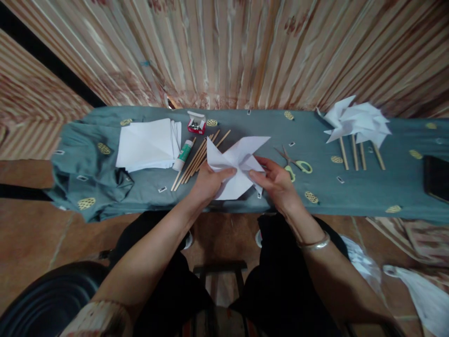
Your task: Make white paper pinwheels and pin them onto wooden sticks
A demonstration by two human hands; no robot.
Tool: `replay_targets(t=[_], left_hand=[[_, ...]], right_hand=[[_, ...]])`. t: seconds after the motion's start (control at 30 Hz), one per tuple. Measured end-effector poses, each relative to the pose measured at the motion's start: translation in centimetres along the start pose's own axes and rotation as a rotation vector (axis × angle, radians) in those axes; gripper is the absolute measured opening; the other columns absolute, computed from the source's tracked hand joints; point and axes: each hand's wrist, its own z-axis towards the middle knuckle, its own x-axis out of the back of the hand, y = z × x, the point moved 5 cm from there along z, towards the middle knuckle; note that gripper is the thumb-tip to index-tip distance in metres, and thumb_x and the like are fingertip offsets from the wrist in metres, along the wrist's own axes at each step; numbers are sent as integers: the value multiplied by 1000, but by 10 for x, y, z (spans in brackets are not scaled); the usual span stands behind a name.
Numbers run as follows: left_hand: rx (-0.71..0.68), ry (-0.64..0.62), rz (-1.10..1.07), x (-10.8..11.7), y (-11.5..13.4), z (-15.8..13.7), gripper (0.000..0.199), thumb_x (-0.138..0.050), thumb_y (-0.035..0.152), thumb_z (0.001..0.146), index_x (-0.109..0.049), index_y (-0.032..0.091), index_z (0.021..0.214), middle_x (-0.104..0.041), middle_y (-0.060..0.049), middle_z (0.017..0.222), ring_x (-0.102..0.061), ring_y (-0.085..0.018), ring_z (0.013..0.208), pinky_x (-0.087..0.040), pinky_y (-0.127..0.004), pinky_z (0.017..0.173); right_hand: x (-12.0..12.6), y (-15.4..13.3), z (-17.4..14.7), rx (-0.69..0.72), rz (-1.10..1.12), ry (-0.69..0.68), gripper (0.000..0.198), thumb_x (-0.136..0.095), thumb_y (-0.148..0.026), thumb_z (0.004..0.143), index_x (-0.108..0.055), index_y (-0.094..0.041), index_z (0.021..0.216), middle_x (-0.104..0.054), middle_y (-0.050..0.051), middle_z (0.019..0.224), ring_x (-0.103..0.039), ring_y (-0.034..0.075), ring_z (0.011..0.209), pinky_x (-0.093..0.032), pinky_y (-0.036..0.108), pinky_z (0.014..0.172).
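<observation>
Between my two hands is a white paper pinwheel [235,187], its blades folded in toward the middle, held over the table's front part. My left hand [213,180] grips its left side, the thumb pressing near the centre and the other fingers hidden beneath. On the right, my right hand [275,182] pinches a blade with the thumb on top and fingers behind the paper. Just left of the pinwheel lie several thin wooden sticks [196,161] and a glue stick [184,155]. Scissors [293,164] with green handles rest close to my right hand.
A stack of white paper [147,145] lies at the left. Behind the sticks stands an open red box [196,124] of small metal pieces. Several finished pinwheels [361,121] on sticks lie at the right, near a dark phone-like object [436,178]. A patterned green cloth [315,140] covers the narrow table.
</observation>
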Motion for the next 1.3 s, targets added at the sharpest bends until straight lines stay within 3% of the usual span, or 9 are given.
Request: replay_targets(t=[0.3,0.43,0.63,0.77,0.93,1.13,1.3], left_hand=[[85,107,-212,9,6,0,48,-90,23,44,-70,12,86,-77,-8,84,-74,-28,87,-58,-42,87],[82,104,-233,10,9,-2,46,-90,22,44,-71,12,84,-78,-10,88,-73,-29,91,-57,-41,90],[0,105,-225,14,16,2,48,-90,23,45,-71,12,88,-78,-8,84,-74,-28,83,-59,-42,85],[-167,174,-175,43,45,11,45,-88,26,48,-72,11,88,-78,-8,82,-74,-28,83,-59,-39,81],[-400,410,-159,100,88,8,50,-88,28,48,-71,18,94,-79,-5,90,-73,-25,91,-59,-35,85],[-434,490,-180,142,104,-2,32,-86,24,50,-69,19,76,-78,-7,89,-72,-27,99,-60,-38,88],[-461,542,-225,163,107,-2,31,-84,19,50,-70,21,79,-78,-4,91,-72,-27,102,-60,-39,92]], right_hand=[[5,-11,1,-40,174,0,47,-67,-67,75,-68,-24,95,-77,7,93,-73,26,91,-60,41,79],[7,-14,5,-50,222,65,50,-68,-68,74,-69,-23,94,-78,7,87,-74,23,84,-60,35,75],[16,-23,14,10,196,140,47,-65,-67,78,-71,-23,91,-79,8,93,-74,21,88,-60,33,78],[10,-22,17,33,174,180,42,-72,-61,75,-73,-22,90,-79,7,92,-74,19,83,-59,32,77],[-15,2,18,51,-8,112,41,-84,-53,62,-75,-23,89,-79,4,83,-72,18,75,-58,35,76],[-49,30,24,56,-166,-20,36,-80,-54,62,-74,-23,80,-77,2,73,-71,19,70,-57,37,76],[-77,25,38,102,-324,-142,27,-71,-47,71,-75,-23,83,-76,2,74,-68,17,66,-53,31,68]])
